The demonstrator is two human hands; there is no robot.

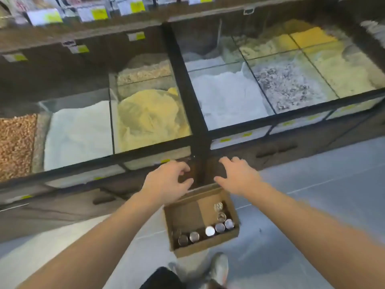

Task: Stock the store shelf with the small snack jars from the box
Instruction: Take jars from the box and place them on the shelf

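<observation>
A brown cardboard box (209, 246) sits open on the grey floor below me. Several small jars with shiny silver lids (210, 231) stand along its near and right sides; the rest of its bottom is bare. My left hand (166, 181) hovers above the box's far left corner, fingers curled and apart, holding nothing. My right hand (237, 176) hovers above the far right corner, fingers spread, also with nothing in it. Both hands are in front of the base of the display counter.
A glass-topped counter (200, 130) with a black frame holds bins of bulk grains, powders and seeds. Shelves with yellow price tags (100, 13) run above it. My shoe (218, 268) stands on the floor just near the box.
</observation>
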